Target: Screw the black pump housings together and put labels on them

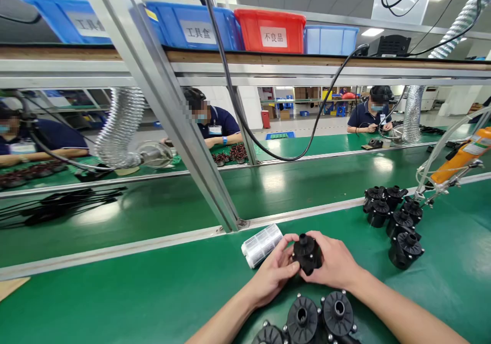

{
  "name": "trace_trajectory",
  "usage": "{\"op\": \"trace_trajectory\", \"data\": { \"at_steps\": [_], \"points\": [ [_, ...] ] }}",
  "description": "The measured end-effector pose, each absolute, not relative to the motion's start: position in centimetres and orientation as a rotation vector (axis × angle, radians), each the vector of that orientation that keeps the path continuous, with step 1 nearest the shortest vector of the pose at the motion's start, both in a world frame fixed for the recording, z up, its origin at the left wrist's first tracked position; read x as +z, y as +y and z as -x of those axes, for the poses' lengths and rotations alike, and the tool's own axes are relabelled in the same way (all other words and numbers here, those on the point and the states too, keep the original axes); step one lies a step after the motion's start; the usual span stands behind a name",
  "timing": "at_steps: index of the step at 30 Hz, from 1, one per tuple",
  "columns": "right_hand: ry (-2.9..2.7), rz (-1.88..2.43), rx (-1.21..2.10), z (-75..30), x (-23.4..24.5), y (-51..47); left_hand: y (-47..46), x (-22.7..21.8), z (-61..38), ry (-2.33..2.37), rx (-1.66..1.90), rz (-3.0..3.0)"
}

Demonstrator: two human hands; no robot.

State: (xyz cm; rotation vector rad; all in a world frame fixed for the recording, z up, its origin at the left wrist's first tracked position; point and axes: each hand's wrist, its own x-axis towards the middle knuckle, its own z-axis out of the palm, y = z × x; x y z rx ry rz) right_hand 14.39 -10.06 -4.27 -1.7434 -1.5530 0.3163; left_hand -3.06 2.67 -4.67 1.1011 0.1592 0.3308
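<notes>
Between my two hands is a small black pump (307,254), its round spout pointing up. My left hand (278,270) grips its left side with thumb and fingers. From the right, my right hand (333,259) wraps round the housing, its fingertips partly hidden behind it. A roll of silvery-white labels (263,244) lies just beyond my left hand on the green bench. Nearer to me, several more black pumps (302,318) stand close together, cut off by the bottom edge of the view.
Another group of black pumps (401,226) stands to the right, beside an orange tool on a metal stand (460,155). A slanted metal post (180,109) rises ahead. Black cables (65,203) lie on the conveyor (276,183). Co-workers sit across it. Bins (270,29) line the shelf above.
</notes>
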Motion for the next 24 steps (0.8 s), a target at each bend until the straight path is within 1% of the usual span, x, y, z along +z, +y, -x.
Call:
{"op": "trace_trajectory", "data": {
  "at_steps": [5, 8, 10, 13, 16, 20, 24],
  "points": [
    [-1.788, 1.67, 0.395, -16.1, -3.8, -10.8, 6.4, -1.5, 4.2, 0.258, 0.32, -1.607],
    [-1.901, 1.553, 0.524, -17.3, -3.7, -11.5, 10.7, -0.2, 5.6, 0.563, 0.538, -2.092],
    [-1.82, 1.508, 0.554, -17.7, -4.1, -11.0, 13.3, -0.2, 6.6, 0.801, 0.603, -2.299],
    [-1.566, 1.529, 0.501, -17.8, -5.2, -8.2, 15.1, -0.7, 8.0, 0.962, 0.431, -2.332],
    [-1.417, 1.527, 0.51, -17.1, -5.9, -3.8, 14.5, -1.0, 8.5, 0.951, 0.304, -2.269],
    [-1.419, 1.424, 0.635, -15.6, -6.1, 1.4, 12.8, -0.8, 8.0, 0.89, 0.289, -2.245],
    [-1.439, 1.289, 0.712, -14.8, -6.6, 3.7, 12.1, -0.8, 7.5, 0.87, 0.403, -2.245]
  ]
}}
